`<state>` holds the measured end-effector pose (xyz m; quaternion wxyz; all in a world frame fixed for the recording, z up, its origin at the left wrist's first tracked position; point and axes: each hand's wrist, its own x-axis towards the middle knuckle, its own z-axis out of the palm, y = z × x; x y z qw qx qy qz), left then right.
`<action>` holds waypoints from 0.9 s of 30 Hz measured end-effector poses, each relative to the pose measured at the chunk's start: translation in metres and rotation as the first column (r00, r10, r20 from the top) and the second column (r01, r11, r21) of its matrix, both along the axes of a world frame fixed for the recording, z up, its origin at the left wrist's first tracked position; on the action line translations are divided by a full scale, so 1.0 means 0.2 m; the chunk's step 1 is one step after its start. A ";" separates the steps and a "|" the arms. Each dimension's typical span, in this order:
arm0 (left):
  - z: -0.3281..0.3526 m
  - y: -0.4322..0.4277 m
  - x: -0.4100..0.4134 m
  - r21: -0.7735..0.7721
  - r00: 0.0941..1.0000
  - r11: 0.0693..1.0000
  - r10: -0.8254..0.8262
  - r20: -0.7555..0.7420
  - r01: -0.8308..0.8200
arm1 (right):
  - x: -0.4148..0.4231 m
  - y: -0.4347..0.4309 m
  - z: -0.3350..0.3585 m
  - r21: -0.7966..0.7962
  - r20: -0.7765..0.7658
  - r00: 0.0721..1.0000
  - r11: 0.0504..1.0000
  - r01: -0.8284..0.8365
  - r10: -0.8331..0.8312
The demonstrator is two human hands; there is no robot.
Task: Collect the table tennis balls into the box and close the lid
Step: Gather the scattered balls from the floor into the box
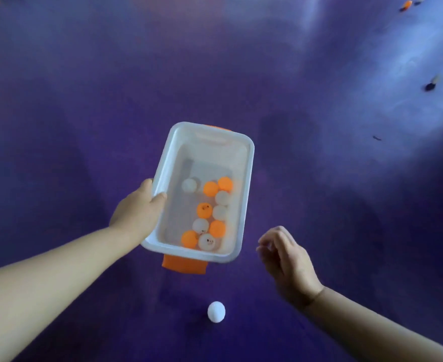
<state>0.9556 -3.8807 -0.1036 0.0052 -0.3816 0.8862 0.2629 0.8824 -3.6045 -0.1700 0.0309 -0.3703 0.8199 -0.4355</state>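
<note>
White ball (216, 311) looking light, slippery, needing fingertip pinch; I'm gripping box (246, 178) rim with left hand (136, 212), right hand (285, 257) hanging loose, empty.

My left hand (139, 212) grips the translucent white rectangular plastic box (243, 178) at its left long rim, thumb inside the wall, the rest outside. In the box lie ten orange and white table tennis balls (204, 210), clustered in the near half and towards the right wall; the far half holds none. One orange plastic latch (183, 265) hangs at the box's near end, another at the far end. My right hand (285, 259) is just right of the near right corner, apart from the box. A loose white table tennis ball (216, 311) lies on the purple surface (84, 100), nearer me than the box, between my forearms.
</note>
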 end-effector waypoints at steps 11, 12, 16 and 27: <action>-0.10 -0.23 0.30 -0.037 0.966 0.970 0.241 0.098 -0.239 | 0.31 -0.17 -0.46 0.559 0.131 0.729 0.558 -0.614 0.672; -0.11 -0.23 0.30 -0.031 0.964 0.969 0.247 0.102 -0.245 | 0.31 -0.18 -0.48 0.564 0.175 0.727 0.538 -0.627 0.664; -0.14 -0.25 0.28 0.023 0.964 0.968 0.246 0.102 -0.250 | 0.24 -0.20 -0.47 0.325 0.175 0.898 0.838 -0.439 0.403; -0.20 -0.18 0.14 0.166 0.981 0.968 0.179 0.079 -0.190 | -0.19 -0.79 0.10 -0.145 0.015 0.984 0.974 -0.175 0.179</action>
